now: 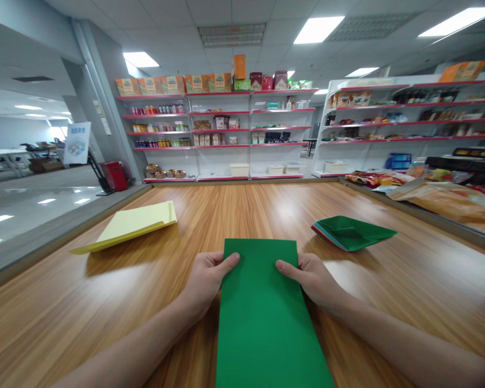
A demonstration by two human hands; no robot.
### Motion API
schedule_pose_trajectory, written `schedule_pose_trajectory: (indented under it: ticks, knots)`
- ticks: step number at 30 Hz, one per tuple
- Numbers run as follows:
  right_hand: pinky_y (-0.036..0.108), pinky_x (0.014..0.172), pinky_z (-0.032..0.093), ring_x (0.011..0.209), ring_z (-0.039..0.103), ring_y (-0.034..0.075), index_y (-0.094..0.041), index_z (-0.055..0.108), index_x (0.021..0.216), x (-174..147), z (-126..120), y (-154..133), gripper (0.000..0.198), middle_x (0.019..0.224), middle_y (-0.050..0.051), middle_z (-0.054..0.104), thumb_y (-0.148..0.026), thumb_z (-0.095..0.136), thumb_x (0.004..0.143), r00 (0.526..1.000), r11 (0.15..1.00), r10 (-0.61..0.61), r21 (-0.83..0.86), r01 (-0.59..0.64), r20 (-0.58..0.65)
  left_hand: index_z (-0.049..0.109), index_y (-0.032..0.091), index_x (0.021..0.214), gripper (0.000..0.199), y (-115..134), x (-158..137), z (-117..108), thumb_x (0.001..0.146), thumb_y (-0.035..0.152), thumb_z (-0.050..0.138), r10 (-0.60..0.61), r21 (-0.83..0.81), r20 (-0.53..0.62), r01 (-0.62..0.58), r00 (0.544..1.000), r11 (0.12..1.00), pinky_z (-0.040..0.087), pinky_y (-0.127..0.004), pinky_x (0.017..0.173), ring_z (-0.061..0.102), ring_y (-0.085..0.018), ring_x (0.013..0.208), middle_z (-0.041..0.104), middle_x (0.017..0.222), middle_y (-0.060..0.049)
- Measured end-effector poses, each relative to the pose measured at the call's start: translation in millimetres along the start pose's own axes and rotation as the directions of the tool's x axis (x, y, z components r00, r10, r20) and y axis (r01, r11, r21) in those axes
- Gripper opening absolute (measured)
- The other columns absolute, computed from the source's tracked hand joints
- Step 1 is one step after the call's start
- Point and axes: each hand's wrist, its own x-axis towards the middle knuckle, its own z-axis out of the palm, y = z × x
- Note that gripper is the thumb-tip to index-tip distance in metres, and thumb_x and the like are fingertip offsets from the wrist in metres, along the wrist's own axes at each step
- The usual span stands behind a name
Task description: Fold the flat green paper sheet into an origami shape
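Observation:
A long green sheet of paper (pixel 262 318) is held up between my hands in the middle of the head view, its lower end running out of the picture. My left hand (pixel 210 275) grips its upper left edge, thumb on the front and fingers hidden behind. On the opposite edge, my right hand (pixel 307 272) pinches it the same way. To the left lies yellow paper (pixel 135 223), with one side lifted off the table. Folded paper pieces (pixel 353 231), green on top with blue and red edges beneath, rest beyond my right hand.
The wooden table (pixel 234 210) has a raised edge all round. Snack packets (pixel 448 199) lie past its right edge. Shelves (pixel 218 113) with boxes and bottles stand behind it. A red box (pixel 113 176) and a sign board (pixel 77 143) are at the far left.

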Motion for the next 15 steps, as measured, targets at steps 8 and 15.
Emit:
schedule_pose_trajectory:
  ticks: [8, 15]
  knots:
    - [0.033, 0.068, 0.055, 0.075, 0.069, 0.022, -0.014, 0.07, 0.094, 0.6, 3.6, -4.0, 0.032, 0.085, 0.009, 0.073, -0.04, 0.071, 0.076, 0.998, 0.993, -0.028, 0.118, 0.021, 0.055, 0.074, 0.009, 0.084, 0.033, -0.5, 0.5, -0.9, 0.07, 0.038, 0.077, -0.012, -0.002, -0.001, 0.012, 1.0, 1.0, 0.055, -0.031, 0.063, 0.067, -0.02, 0.064, 0.073, 0.075, -0.012]
    - [0.032, 0.068, 0.055, 0.075, 0.069, 0.021, -0.014, 0.07, 0.095, -0.2, 2.0, -1.0, 0.032, 0.085, 0.008, 0.073, -0.04, 0.07, 0.077, 0.999, 0.994, -0.018, 0.109, 0.012, 0.048, 0.074, 0.008, 0.083, 0.033, 0.7, -0.8, 0.9, 0.07, 0.038, 0.078, -0.021, -0.018, -0.009, 0.021, 1.0, 1.0, 0.055, -0.032, 0.063, 0.068, -0.021, 0.065, 0.073, 0.076, -0.013]
